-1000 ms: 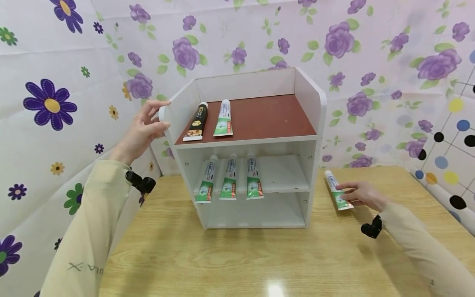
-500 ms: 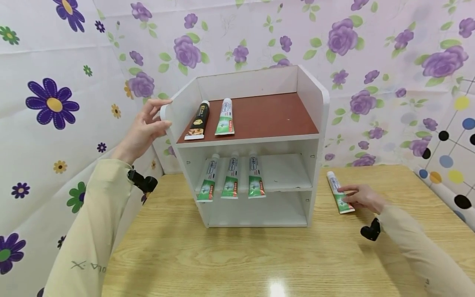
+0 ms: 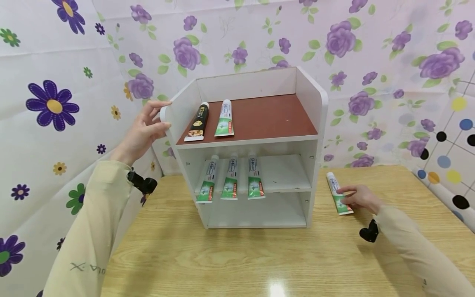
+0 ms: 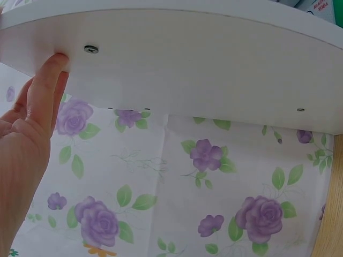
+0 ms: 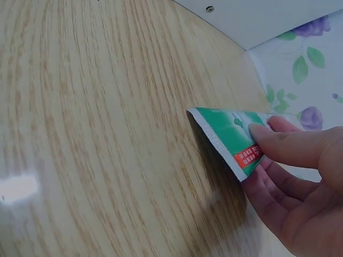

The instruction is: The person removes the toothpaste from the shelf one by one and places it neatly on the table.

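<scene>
A white two-tier shelf unit (image 3: 256, 210) with a reddish-brown top stands on the wooden table. My left hand (image 3: 144, 126) holds the unit's left side panel near its upper front corner; in the left wrist view the thumb (image 4: 45, 88) lies against the panel's outer face. Right of the unit, my right hand (image 3: 361, 197) pinches a green-and-white toothpaste tube (image 3: 335, 192) near its flat end. In the right wrist view that end (image 5: 228, 136) is tilted, one edge off the tabletop, and the cap end is hidden.
On the top lie a black toothpaste tube (image 3: 198, 121) and a green-and-white tube (image 3: 224, 119). Several similar tubes, one a middle tube (image 3: 231, 179), lie on the middle shelf, ends overhanging its front edge. Flowered cloth (image 3: 259, 37) hangs close behind and on the left.
The toothpaste tube at my right hand has turned slightly, its flat end shifting a little toward the front. My left hand stays on the shelf panel.
</scene>
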### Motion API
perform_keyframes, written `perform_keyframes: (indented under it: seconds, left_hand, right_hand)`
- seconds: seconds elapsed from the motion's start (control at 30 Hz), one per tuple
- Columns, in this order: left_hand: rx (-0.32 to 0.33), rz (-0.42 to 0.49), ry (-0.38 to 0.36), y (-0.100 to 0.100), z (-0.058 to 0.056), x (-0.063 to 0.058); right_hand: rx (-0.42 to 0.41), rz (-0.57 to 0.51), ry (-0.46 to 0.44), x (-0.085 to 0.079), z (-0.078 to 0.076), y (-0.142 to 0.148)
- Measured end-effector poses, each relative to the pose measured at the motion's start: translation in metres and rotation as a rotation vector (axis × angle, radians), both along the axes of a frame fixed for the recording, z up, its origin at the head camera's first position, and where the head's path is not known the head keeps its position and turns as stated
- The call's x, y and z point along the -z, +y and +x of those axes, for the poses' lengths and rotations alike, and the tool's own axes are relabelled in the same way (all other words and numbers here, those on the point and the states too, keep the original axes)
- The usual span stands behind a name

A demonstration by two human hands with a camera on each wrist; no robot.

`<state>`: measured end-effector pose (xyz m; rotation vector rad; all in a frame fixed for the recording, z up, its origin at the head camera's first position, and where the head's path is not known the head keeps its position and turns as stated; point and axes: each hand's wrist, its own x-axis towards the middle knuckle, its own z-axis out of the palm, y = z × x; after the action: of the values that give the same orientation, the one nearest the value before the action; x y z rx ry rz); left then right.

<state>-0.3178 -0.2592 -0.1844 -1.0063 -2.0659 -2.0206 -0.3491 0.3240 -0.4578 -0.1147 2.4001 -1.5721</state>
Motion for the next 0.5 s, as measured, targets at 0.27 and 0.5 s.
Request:
perform_keyframes:
  seconds: [0.27,0.5]
  left_hand:
    - [-0.006,-0.003,-0.004,-0.0003,0.0002,0.0022]
    - [-0.004,-0.003,0.001,0.0009,0.0007,0.0006]
  right_hand:
    - [-0.008,0.054,0.050,0.0012,0.0041,-0.0006]
    - [-0.018,0.081,0.114,0.0010,0.0048,-0.0015]
